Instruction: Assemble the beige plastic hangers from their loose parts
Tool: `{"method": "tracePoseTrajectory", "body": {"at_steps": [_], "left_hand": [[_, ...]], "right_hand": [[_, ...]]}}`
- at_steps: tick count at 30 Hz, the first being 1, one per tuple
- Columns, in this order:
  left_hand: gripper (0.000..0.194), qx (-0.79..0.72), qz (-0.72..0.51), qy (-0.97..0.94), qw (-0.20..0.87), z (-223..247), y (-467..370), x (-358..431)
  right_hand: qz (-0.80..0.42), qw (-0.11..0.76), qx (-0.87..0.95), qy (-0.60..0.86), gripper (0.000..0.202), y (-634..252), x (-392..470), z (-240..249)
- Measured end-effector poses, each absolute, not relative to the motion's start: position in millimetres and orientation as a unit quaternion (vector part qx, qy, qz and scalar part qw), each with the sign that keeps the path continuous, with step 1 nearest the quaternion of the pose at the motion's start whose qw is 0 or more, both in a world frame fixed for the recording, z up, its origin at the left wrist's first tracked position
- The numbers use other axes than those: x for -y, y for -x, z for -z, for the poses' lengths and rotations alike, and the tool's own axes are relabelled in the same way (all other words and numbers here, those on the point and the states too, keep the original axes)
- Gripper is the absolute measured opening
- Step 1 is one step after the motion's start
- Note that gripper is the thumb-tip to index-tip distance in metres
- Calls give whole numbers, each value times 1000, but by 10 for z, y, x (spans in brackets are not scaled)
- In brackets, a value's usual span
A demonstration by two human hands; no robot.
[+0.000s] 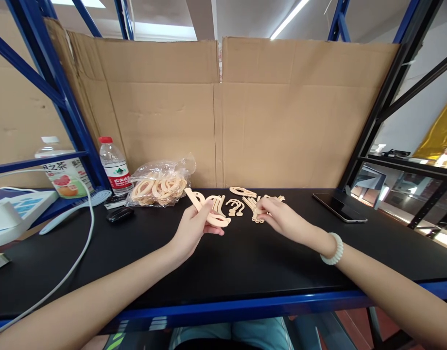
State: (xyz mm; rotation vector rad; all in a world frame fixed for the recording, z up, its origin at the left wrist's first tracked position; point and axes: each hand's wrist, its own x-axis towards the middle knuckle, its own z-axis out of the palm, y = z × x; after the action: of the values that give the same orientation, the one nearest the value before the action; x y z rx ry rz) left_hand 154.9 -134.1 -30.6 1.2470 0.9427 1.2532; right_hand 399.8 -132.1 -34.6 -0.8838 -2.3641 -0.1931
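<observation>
Clasping pale pieces in its grip, the left hand is above the table; the right hand is at sticks, its grip impossible to tell; hooks lie between, an oval behind, cardboard farthest

Bright overhead tube light; wide-angle edges look stretched and bowed.

The head view looks from above the near side of the black-topped, blue-edged workbench, facing forward and slightly down (the ceiling shows too) towards the tall tan cardboard screen behind its back edge. The small pale wooden-looking pieces lie mid-distance, their finer outlines perhaps too small to trust.
</observation>
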Motion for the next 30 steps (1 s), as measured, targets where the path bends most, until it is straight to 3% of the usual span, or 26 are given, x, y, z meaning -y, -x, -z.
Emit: {"method": "tracePoseTrajectory", "body": {"at_steps": [9,23,25,30], "left_hand": [[29,-409,-499,-494,583,416,-1593,1324],[31,-410,-451,-548,572,471,-1595,1301],[32,-401,-426,-593,553,487,-1602,1293],[36,-356,-329,-713,507,519,-1640,1351]], "right_hand": [[43,249,932,260,22,-3979,979,538],[30,246,907,340,28,-3962,874,679],[-41,307,877,366,29,-3903,950,640],[-362,420,758,344,35,-3671,1287,491]]}}
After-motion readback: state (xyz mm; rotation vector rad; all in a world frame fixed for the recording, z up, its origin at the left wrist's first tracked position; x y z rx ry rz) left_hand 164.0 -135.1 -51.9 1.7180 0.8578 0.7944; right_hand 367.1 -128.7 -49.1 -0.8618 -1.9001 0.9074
